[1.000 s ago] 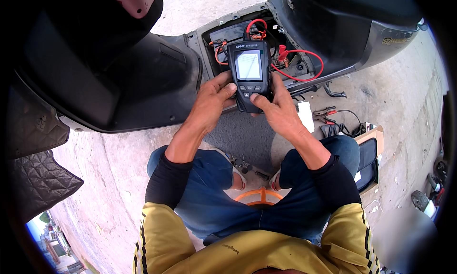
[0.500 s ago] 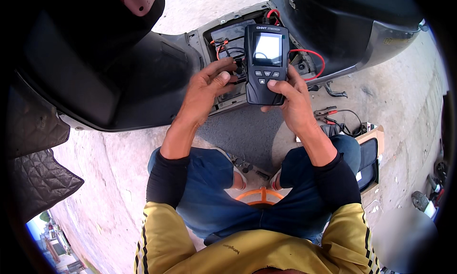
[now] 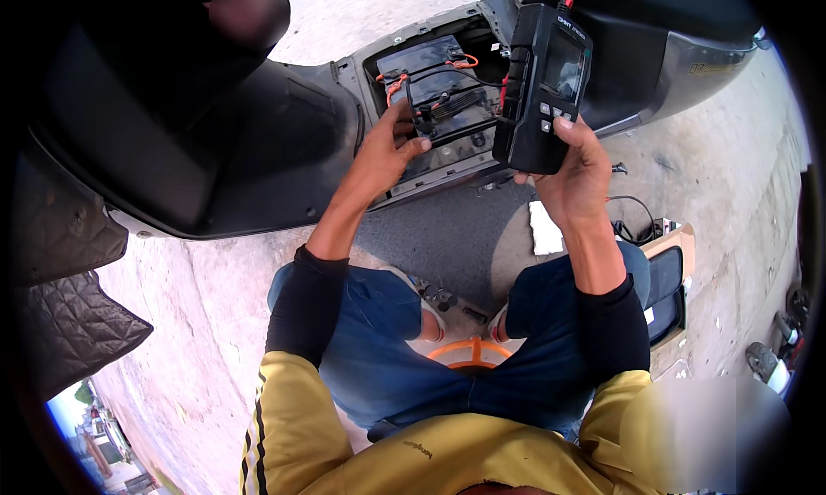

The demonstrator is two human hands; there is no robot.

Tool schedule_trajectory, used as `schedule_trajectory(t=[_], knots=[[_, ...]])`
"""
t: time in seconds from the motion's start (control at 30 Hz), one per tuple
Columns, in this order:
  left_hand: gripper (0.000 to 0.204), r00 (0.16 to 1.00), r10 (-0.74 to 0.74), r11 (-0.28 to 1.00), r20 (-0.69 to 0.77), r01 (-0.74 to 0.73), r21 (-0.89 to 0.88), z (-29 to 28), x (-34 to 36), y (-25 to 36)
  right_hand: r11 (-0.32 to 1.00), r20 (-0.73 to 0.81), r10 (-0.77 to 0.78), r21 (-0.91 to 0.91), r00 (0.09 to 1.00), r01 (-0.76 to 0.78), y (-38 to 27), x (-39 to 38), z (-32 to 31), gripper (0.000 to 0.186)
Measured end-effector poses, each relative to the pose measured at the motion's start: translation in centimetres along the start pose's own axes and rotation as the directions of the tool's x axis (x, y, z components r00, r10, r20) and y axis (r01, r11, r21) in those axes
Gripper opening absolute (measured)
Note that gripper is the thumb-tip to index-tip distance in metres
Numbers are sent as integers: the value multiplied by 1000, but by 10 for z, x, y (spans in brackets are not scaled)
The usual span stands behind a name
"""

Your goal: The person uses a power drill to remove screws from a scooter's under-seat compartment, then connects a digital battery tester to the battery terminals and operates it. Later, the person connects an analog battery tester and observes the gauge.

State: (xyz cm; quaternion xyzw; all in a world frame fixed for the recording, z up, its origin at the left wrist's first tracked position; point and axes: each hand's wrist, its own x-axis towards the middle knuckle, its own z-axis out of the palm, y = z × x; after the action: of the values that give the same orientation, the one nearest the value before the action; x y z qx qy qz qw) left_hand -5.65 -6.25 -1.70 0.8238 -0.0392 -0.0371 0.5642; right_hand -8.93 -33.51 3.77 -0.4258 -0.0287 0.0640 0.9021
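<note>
A black handheld battery tester (image 3: 535,108) with a screen and grey buttons is in my right hand (image 3: 578,172), tilted, its screen turned to the right. My right thumb lies by its buttons. My left hand (image 3: 383,155) reaches to the near left edge of the open battery compartment, thumb and fingers apart, some fingertips hidden. Just beyond it are black batteries (image 3: 430,61) joined by orange-sleeved wires (image 3: 397,88). A black cable crosses over them toward the tester. A dark clip or terminal (image 3: 425,116) stands close to my left fingertips.
The compartment sits in the scooter's footboard (image 3: 284,142), between its front panel and the dark seat body (image 3: 637,48). At right on the ground are a white sheet (image 3: 545,228) and an open cardboard box (image 3: 686,258) with a black case. An orange stool (image 3: 476,351) shows between my legs.
My right hand has moved the tester right and upward and turned its screen aside, uncovering the batteries. My left hand has shifted slightly left and down beside the compartment.
</note>
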Motion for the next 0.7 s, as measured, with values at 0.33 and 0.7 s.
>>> schedule_trajectory(t=[0.33, 0.7], knots=[[42, 992, 91, 986, 82, -101, 129, 8, 26, -17, 999, 11, -39, -2, 999, 39, -23, -2, -6, 44], [22, 980, 104, 983, -172, -128, -135, -2, 52, 5, 998, 106, -47, 50, 993, 42, -38, 2, -26, 45]])
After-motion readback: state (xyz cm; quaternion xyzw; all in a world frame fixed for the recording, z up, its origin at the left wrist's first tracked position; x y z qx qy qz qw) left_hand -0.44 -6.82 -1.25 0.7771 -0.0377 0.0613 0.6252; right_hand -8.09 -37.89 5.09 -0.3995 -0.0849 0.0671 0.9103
